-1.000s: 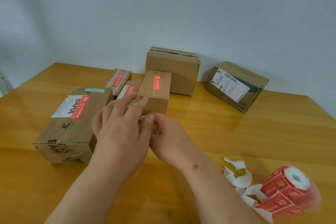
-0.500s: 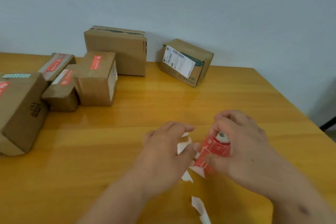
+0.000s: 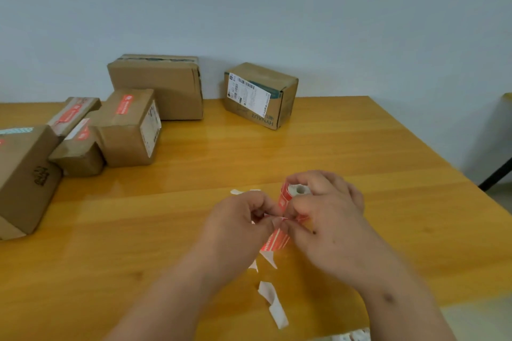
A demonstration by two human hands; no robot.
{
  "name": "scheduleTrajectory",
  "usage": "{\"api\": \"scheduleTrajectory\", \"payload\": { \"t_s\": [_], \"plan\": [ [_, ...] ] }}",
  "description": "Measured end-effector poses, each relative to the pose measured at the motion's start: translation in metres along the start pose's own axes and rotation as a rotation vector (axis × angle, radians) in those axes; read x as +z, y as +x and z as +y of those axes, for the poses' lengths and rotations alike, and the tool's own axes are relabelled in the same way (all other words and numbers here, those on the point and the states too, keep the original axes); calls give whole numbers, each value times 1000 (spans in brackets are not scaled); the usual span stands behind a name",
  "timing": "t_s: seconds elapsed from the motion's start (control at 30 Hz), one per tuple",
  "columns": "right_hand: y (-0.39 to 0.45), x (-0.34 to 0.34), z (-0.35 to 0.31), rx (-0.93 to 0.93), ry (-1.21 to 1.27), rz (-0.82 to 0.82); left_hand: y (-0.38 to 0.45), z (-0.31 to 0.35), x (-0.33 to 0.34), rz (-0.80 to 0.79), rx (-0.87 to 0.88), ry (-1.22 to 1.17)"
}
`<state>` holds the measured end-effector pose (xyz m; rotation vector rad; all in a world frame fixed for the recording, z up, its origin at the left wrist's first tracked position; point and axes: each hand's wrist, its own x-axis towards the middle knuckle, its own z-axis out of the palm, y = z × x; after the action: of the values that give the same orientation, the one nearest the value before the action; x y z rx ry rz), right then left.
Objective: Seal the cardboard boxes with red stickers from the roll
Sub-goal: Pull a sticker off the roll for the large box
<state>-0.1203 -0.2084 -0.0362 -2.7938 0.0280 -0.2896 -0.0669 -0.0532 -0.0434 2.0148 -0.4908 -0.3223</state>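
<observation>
Right hand [image 3: 329, 219] grips the red-and-white sticker roll with a white core [image 3: 293, 196], fingers curled round it, roll held upright just above the glossy yellow wooden desk [image 3: 360, 152], toward the near-right part. Left hand [image 3: 238, 219] pinches the loose end of the red sticker strip [image 3: 274, 241] between thumb and fingertips, right beside the roll; strip hangs down from the pinch toward the desk surface. Exact peel state blurred, can't tell.

White curled backing-paper scraps [image 3: 273, 302] lie on the desk near the front edge, below the hands; one more scrap [image 3: 238, 191] sits just behind the left hand.

Brown cardboard boxes:
- large plain box [image 3: 158, 88] at the far edge against the wall, dark tape on top
- box with white shipping label [image 3: 260, 94] at the far edge, right of it, tilted
- box with red sticker on top [image 3: 127, 127], left-centre
- two smaller stickered boxes [image 3: 74, 133] touching it on the left
- big box [image 3: 25, 174] at the left edge, partly out of view
</observation>
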Motion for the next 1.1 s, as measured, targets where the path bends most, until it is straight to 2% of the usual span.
{"api": "scheduleTrajectory", "payload": {
  "t_s": [0.3,0.53,0.87,1.1],
  "plan": [
    [-1,7,1,-64,-3,34,0,-1,-2,-57,24,137],
    [-1,10,2,-93,13,92,0,0,-6,-118,-21,7],
    [0,13,2,-99,21,79,5,-5,-6,-133,-29,6],
    [1,8,6,-68,59,70,6,-7,-7,-151,-51,-132]
  ]
}}
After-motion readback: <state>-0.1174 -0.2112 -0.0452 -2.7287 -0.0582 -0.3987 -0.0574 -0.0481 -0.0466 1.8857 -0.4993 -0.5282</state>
